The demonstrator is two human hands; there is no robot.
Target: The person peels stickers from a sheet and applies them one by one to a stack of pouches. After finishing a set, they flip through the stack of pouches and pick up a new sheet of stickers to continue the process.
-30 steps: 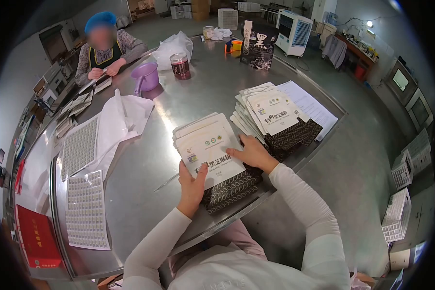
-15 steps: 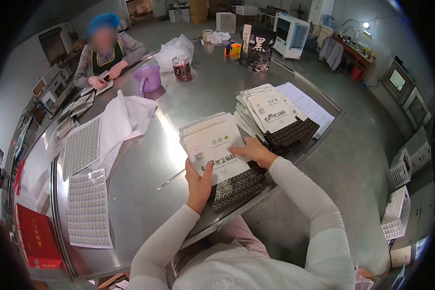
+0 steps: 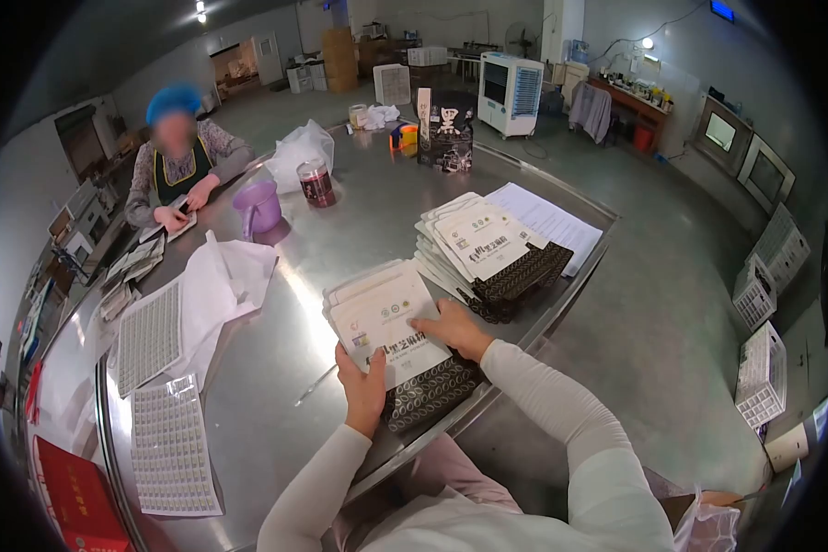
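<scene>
A stack of white-and-black printed pouches (image 3: 388, 327) lies near the table's front edge, flat sides up. My left hand (image 3: 362, 394) grips its left side, thumb on the top pouch. From the right, my right hand (image 3: 460, 329) clasps the same stack, its thumb resting on the printed front. The fingers beneath or behind the pouches are hidden. Just beyond my right hand sits a second stack of similar pouches (image 3: 489, 241), partly over some printed papers (image 3: 561, 221).
Left on the steel table (image 3: 294, 340) are a sticker sheet (image 3: 173, 446), another sticker sheet (image 3: 152, 336) and white backing paper (image 3: 221, 276). Farther back stand a purple jug (image 3: 259, 207), a jar (image 3: 316, 184), a black box (image 3: 446, 138) and a tape dispenser (image 3: 402, 139). A co-worker (image 3: 179, 156) handles pouches across the table.
My view has tilted upward and turned slightly right, so the table's things appear lower and farther left. Both hands keep their hold on the pouch stack, with little visible movement.
</scene>
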